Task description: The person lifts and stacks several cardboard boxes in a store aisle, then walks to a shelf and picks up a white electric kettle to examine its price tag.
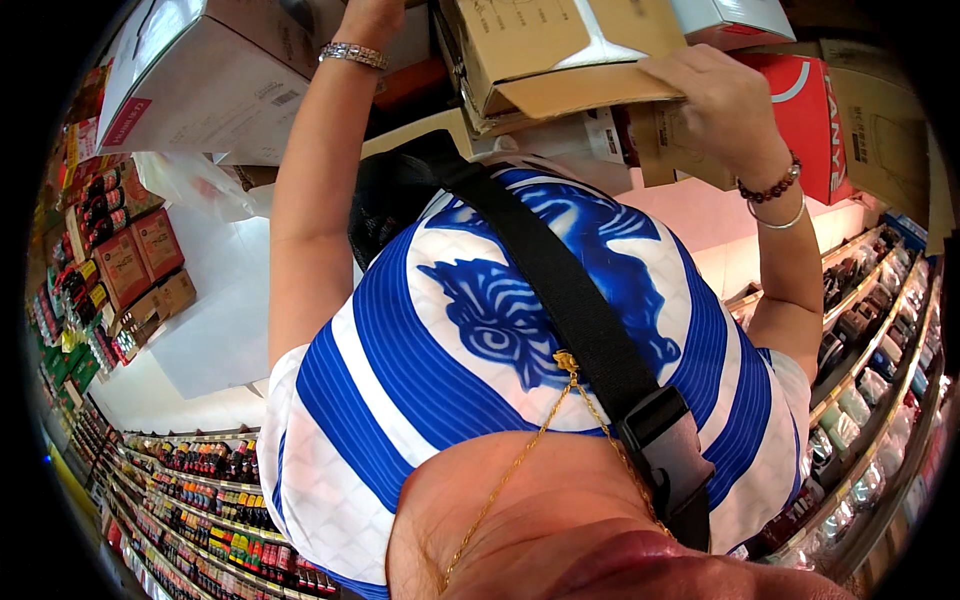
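Note:
My right hand [724, 101] is at the upper right, its fingers closed on the edge of an open flap [589, 84] of a brown cardboard box [517, 34]. The box bears printing and a white picture, and stands at the top, in front of my chest. My left hand [375, 16] is at the top edge, partly cut off, left of the box; its fingers and whatever it touches are hidden. A metal bracelet or watch band is on the left wrist, beaded and metal bracelets on the right.
A large white carton [217, 90] stands at the upper left above a clear plastic bag [195, 184]. A red box [806, 124] and a brown carton [885, 135] are at the right. Shelves of bottles [225, 495] curve along the lower left; shelves of wrapped goods [862, 390] line the right.

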A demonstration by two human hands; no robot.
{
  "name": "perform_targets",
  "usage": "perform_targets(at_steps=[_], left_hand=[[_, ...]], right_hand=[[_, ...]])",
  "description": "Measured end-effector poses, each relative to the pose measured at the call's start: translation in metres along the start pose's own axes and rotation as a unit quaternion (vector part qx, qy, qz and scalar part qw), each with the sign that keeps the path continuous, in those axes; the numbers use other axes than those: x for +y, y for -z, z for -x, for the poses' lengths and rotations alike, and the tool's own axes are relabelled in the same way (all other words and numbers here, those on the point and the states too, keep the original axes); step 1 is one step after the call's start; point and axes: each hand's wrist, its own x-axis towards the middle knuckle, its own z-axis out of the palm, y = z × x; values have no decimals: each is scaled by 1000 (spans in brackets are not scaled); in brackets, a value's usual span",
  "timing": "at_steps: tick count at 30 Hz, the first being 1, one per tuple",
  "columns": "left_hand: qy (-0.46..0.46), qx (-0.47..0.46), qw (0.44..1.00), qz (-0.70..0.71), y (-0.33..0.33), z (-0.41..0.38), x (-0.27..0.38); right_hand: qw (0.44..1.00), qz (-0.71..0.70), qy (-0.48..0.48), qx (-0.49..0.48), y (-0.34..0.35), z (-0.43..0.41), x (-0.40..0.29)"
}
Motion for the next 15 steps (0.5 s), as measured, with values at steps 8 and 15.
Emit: perform_targets(at_steps=[8, 15], left_hand=[[-40, -49, 998, -19, -18, -4, 6], [49, -81, 995, 22, -25, 0, -59]], right_hand=[[995, -85, -44, 27, 66, -10, 32], [988, -52, -138, 48, 44, -26, 13]])
